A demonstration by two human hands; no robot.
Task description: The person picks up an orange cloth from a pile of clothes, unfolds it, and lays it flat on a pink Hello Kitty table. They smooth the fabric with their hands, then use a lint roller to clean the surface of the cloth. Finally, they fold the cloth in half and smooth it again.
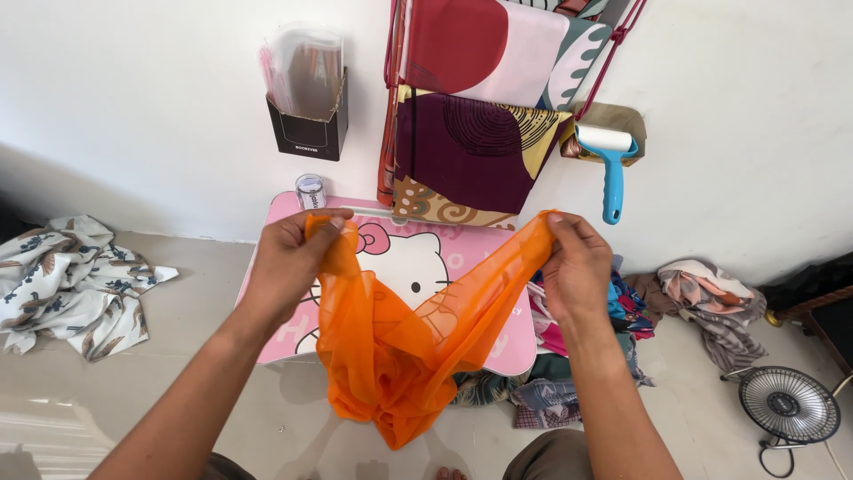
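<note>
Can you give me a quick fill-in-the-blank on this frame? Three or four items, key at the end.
1. Both hands hold up a sheer cloth whose colour is ____.
2. The left hand and the right hand grip the cloth at its ____ edge, and the rest hangs down.
3. Below the cloth stands a small pink table printed with a cartoon ____.
4. On the wall at the right hangs a lint roller with a ____ handle.

Missing words: orange; top; cat; blue
</note>
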